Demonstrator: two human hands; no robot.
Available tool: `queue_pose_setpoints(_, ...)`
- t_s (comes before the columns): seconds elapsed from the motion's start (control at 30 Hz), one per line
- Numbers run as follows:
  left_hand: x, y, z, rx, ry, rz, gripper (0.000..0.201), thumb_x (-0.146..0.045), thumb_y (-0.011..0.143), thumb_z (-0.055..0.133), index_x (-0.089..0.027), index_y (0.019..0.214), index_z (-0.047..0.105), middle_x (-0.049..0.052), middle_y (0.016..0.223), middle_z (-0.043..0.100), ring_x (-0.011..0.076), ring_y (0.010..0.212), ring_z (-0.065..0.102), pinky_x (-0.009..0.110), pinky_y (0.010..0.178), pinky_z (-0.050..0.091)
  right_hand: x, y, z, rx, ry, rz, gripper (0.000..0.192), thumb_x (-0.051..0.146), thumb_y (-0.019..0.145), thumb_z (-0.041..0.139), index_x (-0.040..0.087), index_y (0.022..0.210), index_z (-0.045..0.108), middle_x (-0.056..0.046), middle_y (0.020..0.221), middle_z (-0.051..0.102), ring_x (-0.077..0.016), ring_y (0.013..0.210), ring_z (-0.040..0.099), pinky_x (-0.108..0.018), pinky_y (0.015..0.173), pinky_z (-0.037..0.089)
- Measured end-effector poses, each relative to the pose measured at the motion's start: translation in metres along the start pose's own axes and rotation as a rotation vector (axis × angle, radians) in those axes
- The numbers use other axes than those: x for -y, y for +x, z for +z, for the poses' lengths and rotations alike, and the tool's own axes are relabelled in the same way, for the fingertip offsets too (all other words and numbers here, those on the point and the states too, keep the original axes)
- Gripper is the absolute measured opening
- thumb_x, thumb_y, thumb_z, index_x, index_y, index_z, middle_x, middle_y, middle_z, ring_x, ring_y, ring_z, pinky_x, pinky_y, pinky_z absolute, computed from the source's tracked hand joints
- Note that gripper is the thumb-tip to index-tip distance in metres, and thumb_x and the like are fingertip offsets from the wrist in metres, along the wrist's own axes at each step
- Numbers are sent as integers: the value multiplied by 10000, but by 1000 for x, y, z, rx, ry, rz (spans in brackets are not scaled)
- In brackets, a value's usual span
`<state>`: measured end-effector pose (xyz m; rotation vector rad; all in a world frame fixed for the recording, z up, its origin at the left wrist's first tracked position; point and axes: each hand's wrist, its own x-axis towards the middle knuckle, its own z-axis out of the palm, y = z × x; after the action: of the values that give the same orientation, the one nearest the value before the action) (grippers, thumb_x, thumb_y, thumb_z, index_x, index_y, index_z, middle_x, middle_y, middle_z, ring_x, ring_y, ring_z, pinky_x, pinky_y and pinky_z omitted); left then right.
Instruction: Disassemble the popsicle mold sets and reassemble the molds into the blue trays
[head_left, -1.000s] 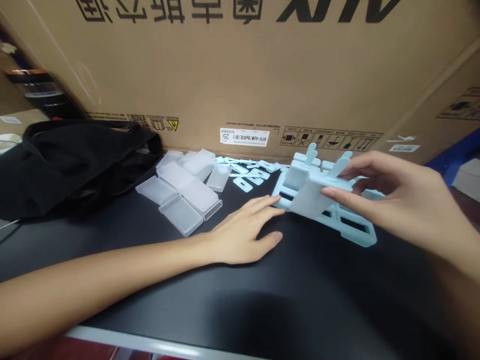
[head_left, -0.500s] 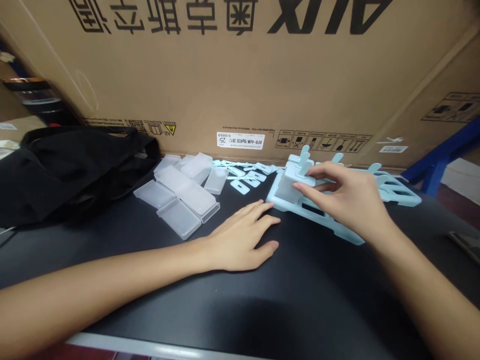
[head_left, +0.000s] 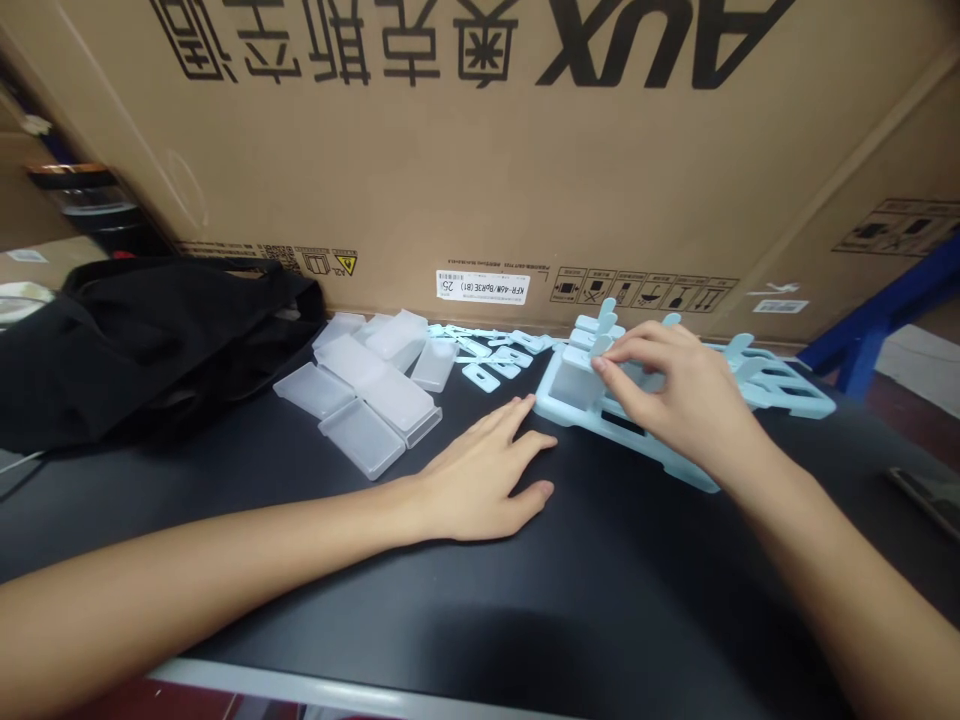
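My right hand (head_left: 667,385) pinches a translucent ice pop mold (head_left: 576,385) at its light-blue stick lid, between thumb and index finger. The mold stands upright in the near-left slot of a light-blue mold stand (head_left: 630,432). Behind it, another blue stick lid (head_left: 606,318) sticks up, and a further blue stick (head_left: 739,347) rises on the right side of the stand. Parts of the stand are hidden by my right hand. My left hand (head_left: 491,475) lies palm down on the dark table, fingers spread, its fingertips close to the stand's left corner.
Several translucent molds (head_left: 382,385) lie piled left of the stand. Several loose blue stick lids (head_left: 484,375) are scattered behind my left hand. A large cardboard box (head_left: 360,180) backs the table. A black bag (head_left: 150,350) lies at left, a phone (head_left: 926,500) at right.
The mold under my right hand has gone down deeper into the stand's slot. My right fingers have shifted from its side and lid up to the stick. My left hand stays nearly still.
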<state>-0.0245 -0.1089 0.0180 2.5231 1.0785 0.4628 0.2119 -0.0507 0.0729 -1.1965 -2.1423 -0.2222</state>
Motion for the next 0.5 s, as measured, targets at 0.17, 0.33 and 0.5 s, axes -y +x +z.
queue_pose_setpoints(0.17, -1, 0, 1, 8, 27, 5, 512, -451, 993, 484, -182, 1428, 494, 199, 1660, 210, 319, 1556, 166, 500, 1252, 253, 8, -3, -1, 30, -23, 48, 209, 332, 919, 582, 205, 792, 688, -59, 894, 681, -200, 746, 589, -332, 658, 428)
queue_pose_setpoints(0.33, -2, -1, 0, -14, -8, -6, 458, -464, 975, 520, -217, 1361, 528, 176, 1636, 288, 314, 1537, 249, 519, 1215, 326, 6, -4, -7, 44, 49, 42, 203, 316, 926, 551, 201, 817, 678, -55, 903, 688, -185, 752, 610, -324, 700, 449)
queue_pose_setpoints(0.5, -5, -3, -2, -104, 55, 54, 313, -381, 978, 502, -202, 1222, 579, 122, 1482, 511, 262, 1416, 452, 469, 1202, 363, -8, -3, -24, 164, 134, -39, 183, 313, 922, 542, 212, 837, 669, -52, 910, 696, -190, 799, 635, -328, 751, 469)
